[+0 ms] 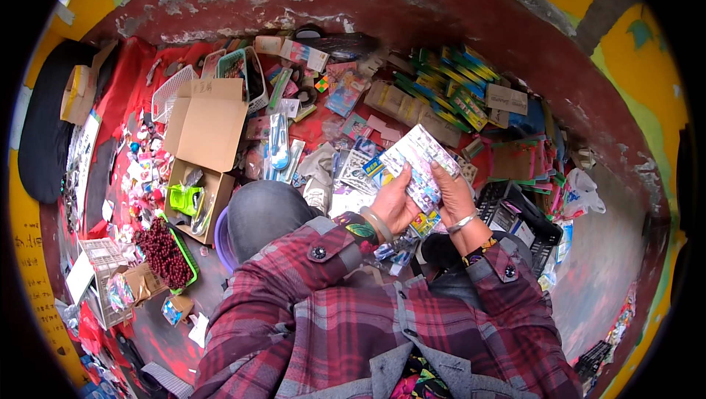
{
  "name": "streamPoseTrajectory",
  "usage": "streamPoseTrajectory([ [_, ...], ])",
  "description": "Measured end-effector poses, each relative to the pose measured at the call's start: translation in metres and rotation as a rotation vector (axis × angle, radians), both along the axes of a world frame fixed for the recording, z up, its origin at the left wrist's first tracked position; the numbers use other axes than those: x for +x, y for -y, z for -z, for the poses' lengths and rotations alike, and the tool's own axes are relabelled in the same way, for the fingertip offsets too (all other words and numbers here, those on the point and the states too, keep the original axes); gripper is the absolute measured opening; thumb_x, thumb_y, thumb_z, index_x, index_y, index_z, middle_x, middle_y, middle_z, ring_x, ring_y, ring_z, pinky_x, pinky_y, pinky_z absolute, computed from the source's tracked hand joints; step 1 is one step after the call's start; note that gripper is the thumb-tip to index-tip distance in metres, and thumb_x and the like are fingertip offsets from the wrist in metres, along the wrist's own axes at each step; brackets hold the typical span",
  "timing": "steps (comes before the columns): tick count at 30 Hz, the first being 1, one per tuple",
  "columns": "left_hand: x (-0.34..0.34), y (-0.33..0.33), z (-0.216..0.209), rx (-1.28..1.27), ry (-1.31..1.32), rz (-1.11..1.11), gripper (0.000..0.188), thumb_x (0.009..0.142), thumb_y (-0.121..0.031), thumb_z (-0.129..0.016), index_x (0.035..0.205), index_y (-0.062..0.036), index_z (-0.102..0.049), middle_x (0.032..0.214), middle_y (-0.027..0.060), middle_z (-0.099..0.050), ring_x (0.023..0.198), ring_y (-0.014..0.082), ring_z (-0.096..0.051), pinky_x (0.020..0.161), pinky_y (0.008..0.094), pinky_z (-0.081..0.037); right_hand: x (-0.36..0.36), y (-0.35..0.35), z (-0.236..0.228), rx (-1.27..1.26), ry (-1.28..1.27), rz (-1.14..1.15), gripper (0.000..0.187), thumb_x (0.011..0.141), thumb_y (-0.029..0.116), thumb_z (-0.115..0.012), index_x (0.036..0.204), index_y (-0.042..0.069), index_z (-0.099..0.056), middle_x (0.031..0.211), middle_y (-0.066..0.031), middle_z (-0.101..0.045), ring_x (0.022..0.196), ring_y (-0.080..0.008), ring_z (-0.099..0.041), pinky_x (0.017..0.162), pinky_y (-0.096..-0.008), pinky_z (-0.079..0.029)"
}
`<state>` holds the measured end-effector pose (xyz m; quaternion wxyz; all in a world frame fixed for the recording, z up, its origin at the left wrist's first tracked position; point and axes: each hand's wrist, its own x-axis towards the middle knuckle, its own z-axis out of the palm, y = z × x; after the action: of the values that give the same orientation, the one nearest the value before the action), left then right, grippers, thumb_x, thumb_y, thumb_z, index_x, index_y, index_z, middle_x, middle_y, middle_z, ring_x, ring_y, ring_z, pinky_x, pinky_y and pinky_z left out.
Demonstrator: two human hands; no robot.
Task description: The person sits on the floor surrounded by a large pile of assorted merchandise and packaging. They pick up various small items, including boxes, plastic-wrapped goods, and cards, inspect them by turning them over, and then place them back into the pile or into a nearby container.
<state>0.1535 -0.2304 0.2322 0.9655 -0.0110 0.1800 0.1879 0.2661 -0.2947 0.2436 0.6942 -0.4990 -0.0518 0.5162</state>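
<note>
In front of my body I hold a flat, white printed packet (421, 155) with small pink, purple and dark pictures; its exact kind is unclear. My left hand (393, 204) grips its lower left edge with the thumb on top. On its right side, my right hand (454, 199) pinches the edge, thumb uppermost. The packet tilts, its upper corner pointing away from me. Beneath the left side, a blue and yellow package (377, 170) peeks out. Another yellow package (426, 223) shows below, between my wrists. My fingers under the packet are mostly hidden.
Past my hands lie several green-yellow packs (463, 75) and a brown paper bundle (397, 102). An open cardboard box (211, 199) stands left of my knee, near dark red bead strings (163, 253). To the right are a black crate (546, 228) and a plastic bag (582, 194).
</note>
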Motion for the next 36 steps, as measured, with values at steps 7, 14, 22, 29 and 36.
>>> streamPoseTrajectory([
  [7, -0.013, -0.037, -0.004, 0.303, -0.149, -0.015, 0.041, 0.098, -0.033, -0.037, 0.123, -0.0026, -0.047, 0.116, 0.0109, -0.058, 0.107, 0.025, -0.056, 0.094, 0.0406, -0.043, 0.054, 0.016, 0.011, -0.274, 0.49, -0.434, 0.029, 0.084, 0.02, -0.065, 0.103, -0.001, -0.058, 0.093, -0.0057, -0.062, 0.08, -0.0129, -0.059, 0.071, -0.0237, -0.046],
  [14, -0.051, -0.091, 0.105, 0.596, -0.674, -0.238, 0.039, 0.096, -0.036, -0.04, 0.109, -0.0017, -0.053, 0.111, 0.0129, -0.059, 0.097, 0.0203, -0.056, 0.083, 0.0337, -0.042, 0.024, 0.029, 0.05, -0.291, 0.402, -0.797, 0.026, 0.077, 0.006, -0.06, 0.102, 0.0, -0.061, 0.093, -0.0052, -0.064, 0.082, -0.0135, -0.059, 0.075, -0.0277, -0.046],
  [22, -0.056, -0.149, 0.148, 0.521, -1.225, -0.481, 0.042, 0.091, -0.036, -0.046, 0.072, -0.0018, -0.062, 0.068, 0.008, -0.06, 0.065, 0.0188, -0.054, 0.064, 0.0313, -0.04, 0.018, 0.018, 0.03, -0.583, 1.257, -0.692, 0.043, 0.079, 0.02, -0.059, 0.12, 0.007, -0.052, 0.106, -0.0216, -0.06, 0.099, -0.0375, -0.056, 0.084, -0.041, -0.045],
  [29, -0.008, -0.202, 0.213, 1.039, -1.589, -0.175, 0.028, 0.073, -0.028, -0.062, 0.078, -0.0004, -0.067, 0.088, 0.0221, -0.065, 0.089, 0.0355, -0.062, 0.078, 0.0431, -0.047, -0.002, 0.015, -0.015, -0.146, 1.178, -0.802, 0.031, 0.082, 0.019, -0.059, 0.109, 0.004, -0.06, 0.106, -0.0183, -0.06, 0.096, -0.0356, -0.058, 0.084, -0.039, -0.046],
  [36, 0.044, -0.273, 0.255, 1.466, -1.758, 0.366, 0.059, 0.068, -0.035, -0.07, 0.116, -0.0051, -0.057, 0.111, 0.0189, -0.06, 0.101, 0.0342, -0.059, 0.088, 0.0424, -0.046, 0.004, -0.004, -0.048, -0.09, 0.926, -0.953, 0.029, 0.083, 0.017, -0.059, 0.108, 0.003, -0.059, 0.106, -0.0167, -0.061, 0.096, -0.0339, -0.059, 0.084, -0.037, -0.047],
])
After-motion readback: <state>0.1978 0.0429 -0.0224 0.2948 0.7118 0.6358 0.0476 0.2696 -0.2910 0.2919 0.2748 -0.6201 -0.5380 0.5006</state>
